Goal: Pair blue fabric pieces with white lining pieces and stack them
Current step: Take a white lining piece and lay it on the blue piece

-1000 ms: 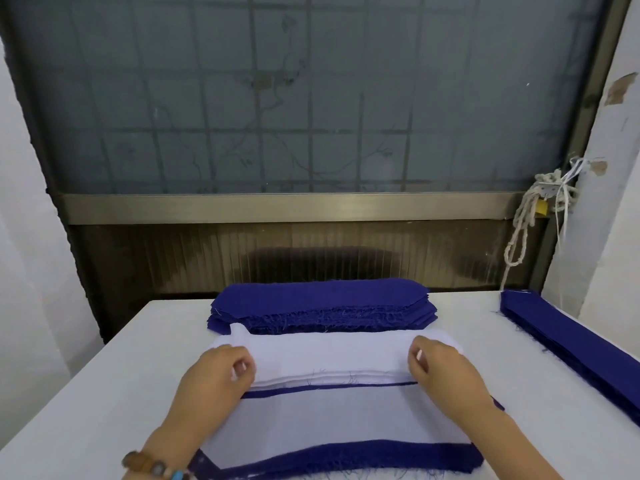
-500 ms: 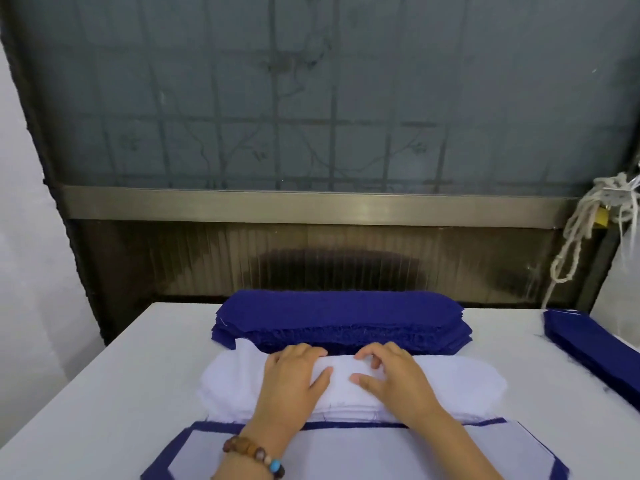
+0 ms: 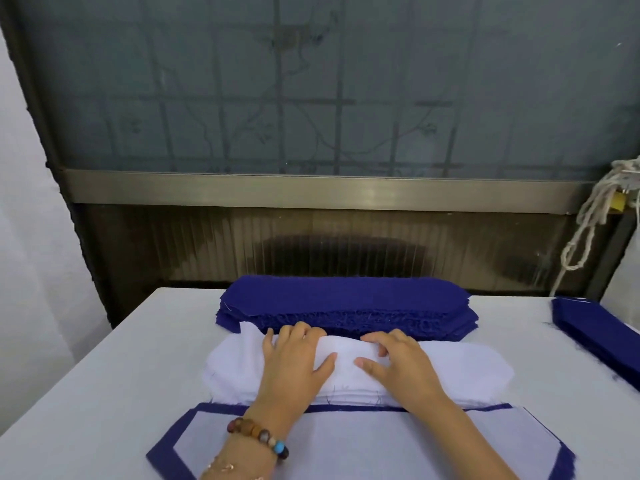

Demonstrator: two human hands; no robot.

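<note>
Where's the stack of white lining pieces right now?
Head view, mid-table: the white lining stack, gripped by the left hand and right hand, lies between the blue fabric pile behind it and the paired piece in front.

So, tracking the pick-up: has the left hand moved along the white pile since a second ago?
Yes: along the white pile, the left hand went from the left end to the middle, near the right hand.

White lining stack (image 3: 235,372) lies between blue fabric stack (image 3: 346,299) and paired piece (image 3: 381,445).

Paired piece (image 3: 363,445) cut off btm, side stack (image 3: 595,327) cropped
</note>
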